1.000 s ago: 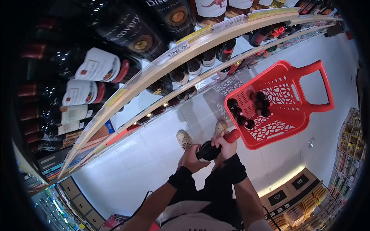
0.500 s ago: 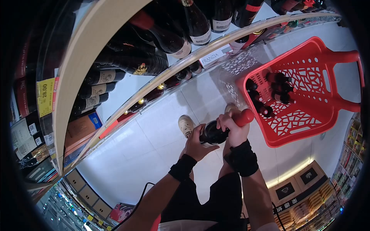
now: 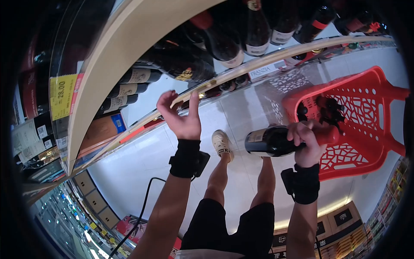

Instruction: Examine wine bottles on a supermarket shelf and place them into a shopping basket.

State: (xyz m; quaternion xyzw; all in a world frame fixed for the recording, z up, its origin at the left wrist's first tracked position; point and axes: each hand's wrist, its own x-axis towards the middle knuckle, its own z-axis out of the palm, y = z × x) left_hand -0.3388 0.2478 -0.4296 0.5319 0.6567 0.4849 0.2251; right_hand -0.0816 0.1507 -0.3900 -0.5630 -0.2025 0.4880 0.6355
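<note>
Bottle (image 3: 271,141): dark glass, red-capped neck, lying level above the floor, left of the basket (image 3: 366,129). Likely heavy, rigid, smooth, breakable; best taken at neck with base supported. Right hand (image 3: 307,140) clenched round its neck. Left hand (image 3: 181,115) released, fingers spread, near the shelf (image 3: 241,71).

Wine aisle w/ curved wooden shelves (image 3: 129,56) full of dark bottles (image 3: 220,43), yellow 28.00 price tag (image 3: 62,96) at left, a FRANZIA label (image 3: 264,71) on the lower shelf edge, pale tiled floor (image 3: 142,164) underneath.
</note>
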